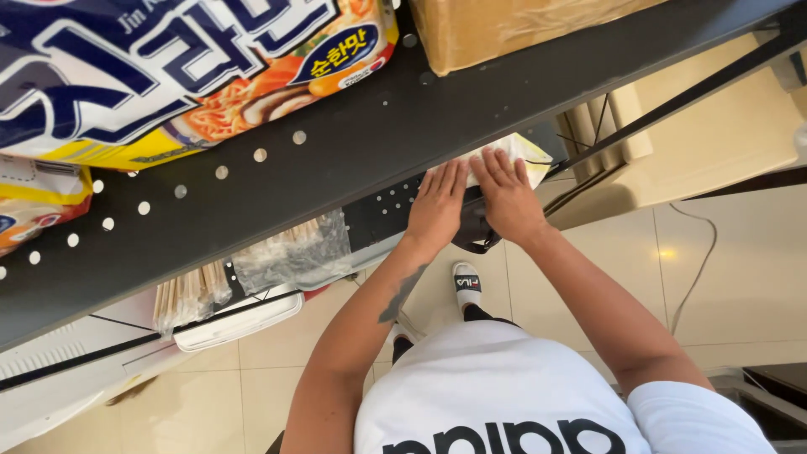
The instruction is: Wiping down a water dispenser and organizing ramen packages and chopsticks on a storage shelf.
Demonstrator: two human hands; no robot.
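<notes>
Hands press flat, side by side, near the middle of the frame. The left hand [437,206] and the right hand [507,197] both lie spread out, fingers straight, on a pale packet [513,151]. They grip nothing; they only push down on it. The packet sits on a lower shelf [382,210], half tucked under the dark shelf [353,143] above, so the hands must reach in low. The packet's far end peeks out just past the fingertips. Something dark hangs under the hands; I cannot tell what. Big noodle bags [168,67] fill the upper left. A brown box [504,25] sits at the top. Chopsticks [189,294] in clear wrap lie lower left.
</notes>
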